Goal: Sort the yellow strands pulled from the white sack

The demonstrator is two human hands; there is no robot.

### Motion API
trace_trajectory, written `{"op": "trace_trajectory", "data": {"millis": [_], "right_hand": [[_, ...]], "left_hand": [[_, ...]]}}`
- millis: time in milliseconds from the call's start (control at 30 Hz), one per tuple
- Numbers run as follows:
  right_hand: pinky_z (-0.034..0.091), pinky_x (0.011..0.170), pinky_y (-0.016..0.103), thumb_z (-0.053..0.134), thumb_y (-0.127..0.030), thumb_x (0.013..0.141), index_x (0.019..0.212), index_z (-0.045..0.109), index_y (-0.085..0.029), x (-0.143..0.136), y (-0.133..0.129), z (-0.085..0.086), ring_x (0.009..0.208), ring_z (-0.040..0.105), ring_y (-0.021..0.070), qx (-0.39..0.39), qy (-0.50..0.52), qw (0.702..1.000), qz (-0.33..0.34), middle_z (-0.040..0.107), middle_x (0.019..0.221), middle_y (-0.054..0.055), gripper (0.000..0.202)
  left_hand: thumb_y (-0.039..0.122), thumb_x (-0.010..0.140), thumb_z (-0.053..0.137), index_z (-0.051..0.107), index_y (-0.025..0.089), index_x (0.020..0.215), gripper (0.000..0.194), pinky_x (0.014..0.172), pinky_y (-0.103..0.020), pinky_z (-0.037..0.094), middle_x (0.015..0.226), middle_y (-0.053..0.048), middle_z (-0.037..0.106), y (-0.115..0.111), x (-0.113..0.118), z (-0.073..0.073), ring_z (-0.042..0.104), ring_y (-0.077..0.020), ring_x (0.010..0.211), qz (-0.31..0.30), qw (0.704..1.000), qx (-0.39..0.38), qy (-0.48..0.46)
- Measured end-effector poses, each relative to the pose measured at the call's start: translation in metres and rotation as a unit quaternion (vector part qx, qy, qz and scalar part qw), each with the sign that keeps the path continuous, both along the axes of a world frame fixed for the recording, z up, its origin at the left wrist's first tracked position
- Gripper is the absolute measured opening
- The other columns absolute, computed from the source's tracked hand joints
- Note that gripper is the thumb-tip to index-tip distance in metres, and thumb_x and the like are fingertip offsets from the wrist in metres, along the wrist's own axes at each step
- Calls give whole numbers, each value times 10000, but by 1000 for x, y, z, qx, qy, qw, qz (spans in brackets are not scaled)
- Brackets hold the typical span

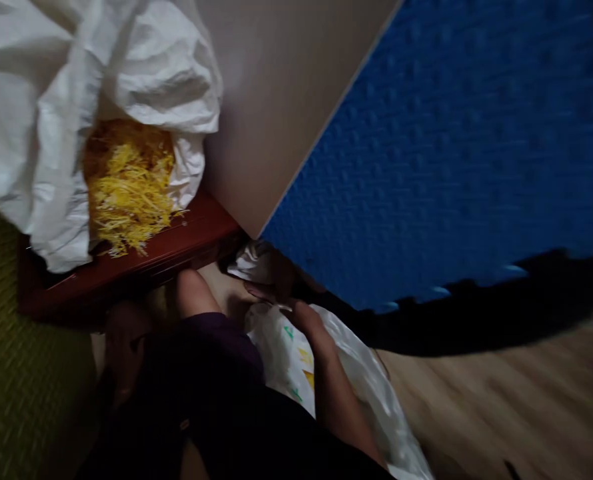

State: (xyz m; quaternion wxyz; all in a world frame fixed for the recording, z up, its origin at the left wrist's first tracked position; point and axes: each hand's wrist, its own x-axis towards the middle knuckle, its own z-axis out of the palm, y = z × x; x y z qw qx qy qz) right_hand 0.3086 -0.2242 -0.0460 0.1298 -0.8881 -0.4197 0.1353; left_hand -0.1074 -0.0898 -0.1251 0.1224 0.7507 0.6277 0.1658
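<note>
Head view: white sack (171,77), yellow strands (134,193), plastic bag (276,337)

We list first the sack, crumpled, mouth open, lying on a low red-brown table (201,223). Contents: the strands, orange deeper in, yellow at the front, spilling onto the tabletop.

Next, the plastic bag, partly see-through, with green and yellow print, below and to the right of the table. We cannot make out its contents. Our right hand (304,317) is at its upper part, the forearm lying across it; whether the fingers pinch or lie loose we cannot tell. Our left hand, lost in the dark, we cannot tell either.

Surroundings: a pale panel (276,113) rising behind the table; a blue mat (441,147) slanting across the right; a green mat (11,333) at left; wood-look floor (476,400) at lower right. In the way: a knee (196,293) and purple shorts (224,333), between table and bag.
</note>
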Motion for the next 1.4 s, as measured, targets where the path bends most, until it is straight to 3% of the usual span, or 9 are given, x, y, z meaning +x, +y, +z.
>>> {"op": "trace_trajectory", "data": {"millis": [133, 267, 367, 467, 600, 767, 1033, 1267, 1400], "right_hand": [[437, 753, 281, 493, -281, 803, 912, 634, -188, -51, 102, 35, 841, 611, 192, 122, 47, 979, 159, 663, 917, 80, 201], [433, 784, 286, 474, -262, 820, 875, 610, -191, -131, 181, 67, 852, 584, 177, 271, 105, 902, 320, 632, 891, 54, 163], [427, 803, 291, 469, -279, 832, 910, 598, -188, -179, 224, 72, 875, 568, 178, 313, 101, 877, 351, 615, 912, 63, 176], [420, 818, 316, 518, -352, 813, 950, 586, -170, -209, 253, 67, 907, 547, 206, 307, 59, 888, 336, 601, 938, 94, 238], [414, 833, 336, 454, -385, 850, 953, 579, -168, -218, 267, 76, 920, 533, 214, 337, 43, 879, 335, 585, 933, 107, 270], [325, 958, 433, 458, -399, 841, 1207, 436, -124, -196, 284, 115, 1188, 368, 271, 479, -6, 848, 229, 422, 1242, 184, 458], [384, 846, 376, 418, -288, 871, 922, 607, -163, -172, 296, 130, 904, 520, 219, 430, -6, 861, 272, 604, 926, 103, 232], [369, 903, 389, 415, -288, 872, 1154, 516, -184, -186, 286, 137, 1052, 467, 235, 462, -5, 829, 315, 522, 1111, 117, 317], [364, 878, 411, 457, -236, 845, 1146, 527, -167, -202, 301, 152, 1009, 468, 260, 402, -29, 848, 345, 537, 1055, 132, 317]], "left_hand": [[356, 768, 493, 581, 156, 1110, 407, 1027, -486, 303, 1314, -139, 470, -5, -24, 2, 357, -294, 1265, 17, 999, 10, -40], [355, 782, 487, 615, 154, 1029, 343, 999, -421, 361, 1200, -120, 573, -7, -30, 6, 481, -233, 1163, 38, 991, -50, -122], [380, 798, 456, 608, 139, 1033, 370, 963, -378, 404, 1091, -103, 637, -15, -31, 14, 560, -205, 1064, 66, 972, -108, -197], [379, 786, 463, 615, 150, 1019, 361, 946, -369, 423, 1046, -78, 662, -25, -31, 25, 591, -199, 1018, 86, 954, -146, -248], [373, 775, 472, 624, 169, 1006, 344, 936, -360, 436, 1030, -60, 673, -32, -30, 35, 602, -196, 1001, 70, 942, -173, -279], [366, 776, 466, 624, 154, 994, 343, 947, -344, 426, 1035, -70, 670, -27, -22, 48, 600, -192, 1004, 62, 935, -178, -300], [343, 780, 482, 627, 156, 989, 316, 917, -326, 434, 1028, -69, 669, -13, 9, 89, 598, -184, 986, 5, 911, -183, -370], [311, 761, 519, 649, 174, 946, 265, 882, -321, 440, 981, -56, 681, 2, 38, 132, 601, -184, 938, -48, 904, -173, -389], [302, 769, 515, 652, 176, 948, 258, 899, -308, 426, 1003, -56, 674, 2, 51, 148, 596, -180, 960, -96, 899, -164, -394]]}}
